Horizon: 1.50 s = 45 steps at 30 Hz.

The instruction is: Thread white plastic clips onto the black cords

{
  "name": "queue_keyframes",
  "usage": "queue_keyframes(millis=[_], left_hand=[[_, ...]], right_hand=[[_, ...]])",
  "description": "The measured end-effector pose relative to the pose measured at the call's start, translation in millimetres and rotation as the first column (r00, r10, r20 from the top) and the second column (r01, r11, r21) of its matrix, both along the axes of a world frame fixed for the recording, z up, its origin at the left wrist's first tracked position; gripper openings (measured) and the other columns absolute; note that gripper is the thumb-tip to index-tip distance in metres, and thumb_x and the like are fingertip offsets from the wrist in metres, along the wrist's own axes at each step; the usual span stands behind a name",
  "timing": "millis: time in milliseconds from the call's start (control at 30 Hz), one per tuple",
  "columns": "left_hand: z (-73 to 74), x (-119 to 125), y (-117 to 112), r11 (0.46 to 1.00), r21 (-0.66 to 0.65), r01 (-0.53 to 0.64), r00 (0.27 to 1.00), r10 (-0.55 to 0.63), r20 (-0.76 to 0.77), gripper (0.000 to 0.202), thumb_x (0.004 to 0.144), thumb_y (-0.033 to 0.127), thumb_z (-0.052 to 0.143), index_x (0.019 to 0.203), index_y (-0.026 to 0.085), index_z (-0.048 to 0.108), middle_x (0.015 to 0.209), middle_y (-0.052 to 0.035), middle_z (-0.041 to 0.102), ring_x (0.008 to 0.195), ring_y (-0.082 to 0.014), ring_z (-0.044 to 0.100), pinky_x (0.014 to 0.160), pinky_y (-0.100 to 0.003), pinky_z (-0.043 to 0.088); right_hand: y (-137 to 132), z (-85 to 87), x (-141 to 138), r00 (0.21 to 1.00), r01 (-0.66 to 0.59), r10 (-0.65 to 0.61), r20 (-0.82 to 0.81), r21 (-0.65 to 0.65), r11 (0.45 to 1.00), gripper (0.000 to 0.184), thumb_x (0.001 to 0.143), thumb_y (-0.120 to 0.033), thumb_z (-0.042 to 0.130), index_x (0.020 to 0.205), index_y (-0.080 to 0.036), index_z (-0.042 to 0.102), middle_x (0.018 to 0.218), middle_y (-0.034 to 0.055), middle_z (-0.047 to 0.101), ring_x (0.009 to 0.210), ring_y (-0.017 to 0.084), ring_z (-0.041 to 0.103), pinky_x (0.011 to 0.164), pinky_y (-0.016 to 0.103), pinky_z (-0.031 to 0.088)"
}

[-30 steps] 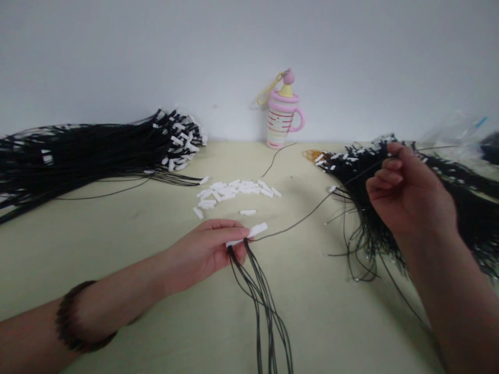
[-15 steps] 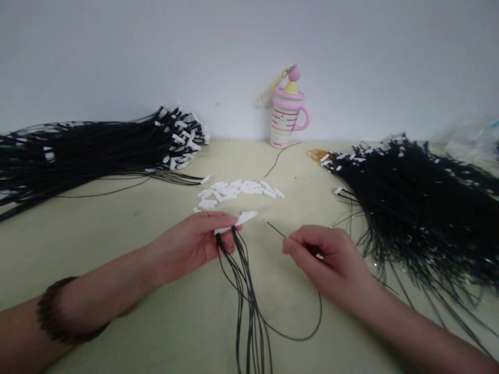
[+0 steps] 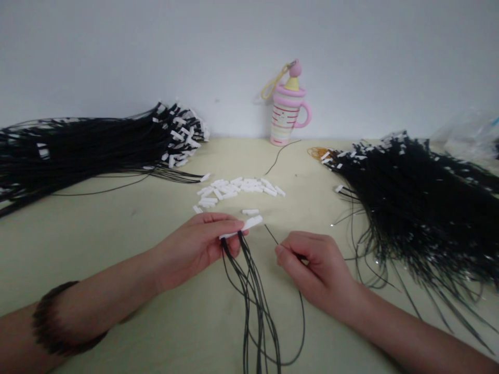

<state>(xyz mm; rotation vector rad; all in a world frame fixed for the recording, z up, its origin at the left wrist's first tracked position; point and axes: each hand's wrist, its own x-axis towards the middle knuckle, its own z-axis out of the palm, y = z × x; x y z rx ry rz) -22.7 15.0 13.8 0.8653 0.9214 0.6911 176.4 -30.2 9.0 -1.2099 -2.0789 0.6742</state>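
While the left hand (image 3: 202,244) pinches a white tag (image 3: 249,224) between closed fingers near the middle of the surface (image 3: 117,228), several black cords (image 3: 253,291) trail from it toward the near edge. The right hand (image 3: 315,265) pinches a single black cord (image 3: 271,234), whose free tip is just beside the tag. Loose white tags (image 3: 237,188) lie farther back.

Head view, close, forward-down across table (image 3: 117,249) toward wall (image 3: 117,52); edges perhaps blurred.

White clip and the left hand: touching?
Touching. The head view shows the left hand with thumb and fingers pinched on the white clip, black cords hanging beneath it. The right hand holds a single black cord.
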Motion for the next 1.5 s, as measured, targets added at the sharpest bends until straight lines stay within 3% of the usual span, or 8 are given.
queue_keyframes(millis=[400,667,900,1000,1067,1133,1333,1500], left_hand=[[-4.6,-2,1,1.000,0.010,0.009,1.000,-0.009,-0.013,0.012,0.076,0.022,0.063,0.075,0.011,0.067,0.065,-0.0019,0.060,0.058,-0.0069,0.051,0.059,-0.017,0.041],[-4.2,-2,-2,0.998,0.053,0.029,0.999,-0.027,-0.032,0.012,0.079,0.023,0.060,0.076,0.012,0.066,0.066,-0.0011,0.059,0.060,-0.0077,0.050,0.062,-0.019,0.040],[-4.5,0,-3,0.992,0.116,0.040,0.998,-0.034,-0.055,0.013,0.079,0.023,0.059,0.072,0.014,0.065,0.062,0.0005,0.056,0.060,-0.0084,0.048,0.062,-0.020,0.037],[-3.3,0,-4,0.992,0.122,0.042,0.997,-0.033,-0.073,0.013,0.079,0.023,0.058,0.072,0.014,0.065,0.060,0.0013,0.055,0.059,-0.0084,0.046,0.062,-0.020,0.036],[-2.0,0,-5,0.990,0.127,0.057,0.995,-0.045,-0.093,0.013,0.079,0.024,0.058,0.072,0.015,0.064,0.059,0.0018,0.055,0.059,-0.0087,0.046,0.062,-0.020,0.035],[-0.6,-1,-6,0.985,0.150,0.083,0.988,-0.061,-0.145,0.016,0.078,0.027,0.058,0.069,0.015,0.063,0.057,0.0024,0.054,0.059,-0.0093,0.045,0.060,-0.021,0.033],[0.9,-1,-10,0.904,0.342,0.255,0.925,-0.124,-0.360,0.022,0.080,0.029,0.056,0.062,0.017,0.058,0.054,0.0050,0.054,0.054,-0.0082,0.042,0.054,-0.021,0.029],[1.2,1,-10,0.876,0.360,0.321,0.907,-0.175,-0.384,0.022,0.080,0.029,0.056,0.061,0.017,0.058,0.052,0.0052,0.054,0.052,-0.0082,0.044,0.053,-0.020,0.031]], right_hand=[[2,-1.7,-1,0.996,-0.014,-0.007,-0.083,-0.249,0.968,0.028,0.086,-0.022,0.041,0.063,-0.014,0.056,0.051,-0.0037,0.043,0.049,0.006,0.039,0.048,0.019,0.029],[4,1.0,-7,0.918,-0.136,-0.124,-0.377,-0.592,0.794,0.028,0.083,-0.019,0.036,0.059,-0.014,0.051,0.049,-0.0040,0.041,0.047,0.006,0.036,0.044,0.018,0.027],[7,-1.8,-10,0.670,-0.430,-0.327,-0.666,-0.708,0.560,0.026,0.080,-0.028,0.038,0.056,-0.016,0.041,0.045,-0.0055,0.034,0.039,0.005,0.030,0.040,0.019,0.020],[7,-0.5,-8,0.823,-0.260,-0.196,-0.532,-0.661,0.704,0.028,0.083,-0.027,0.034,0.061,-0.015,0.047,0.049,-0.0031,0.040,0.044,0.007,0.036,0.044,0.020,0.026],[6,1.1,-6,0.954,-0.099,-0.037,-0.298,-0.429,0.898,0.027,0.086,-0.025,0.035,0.069,-0.014,0.053,0.059,0.0002,0.047,0.056,0.010,0.044,0.054,0.023,0.034],[4,1.9,-4,0.996,-0.045,0.032,-0.087,-0.154,0.987,0.024,0.088,-0.023,0.036,0.074,-0.014,0.054,0.068,0.0019,0.049,0.066,0.012,0.046,0.063,0.025,0.036],[1,-0.4,-7,0.998,-0.052,0.055,-0.019,0.134,0.990,0.019,0.086,-0.014,0.040,0.070,-0.015,0.049,0.075,0.0044,0.049,0.075,0.013,0.047,0.067,0.025,0.039],[-1,-0.7,-10,0.984,-0.078,0.092,-0.155,0.096,0.992,0.020,0.083,-0.007,0.039,0.068,-0.014,0.050,0.088,0.0065,0.052,0.084,0.012,0.051,0.075,0.024,0.042]])
